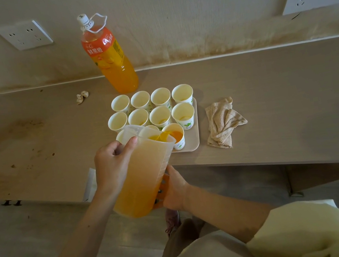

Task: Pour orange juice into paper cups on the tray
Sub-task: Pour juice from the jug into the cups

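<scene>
The left hand is wrapping fingers and thumb around the upper wall of a translucent plastic jug of orange juice, while the right hand is gripping its orange handle. The tilted jug is pouring juice into a white paper cup at the near right of the beige rectangular tray (other paper cups are standing in rows behind). A tall orange-drink bottle is standing beyond the tray; a crumpled beige cloth is lying just right of the tray.
</scene>
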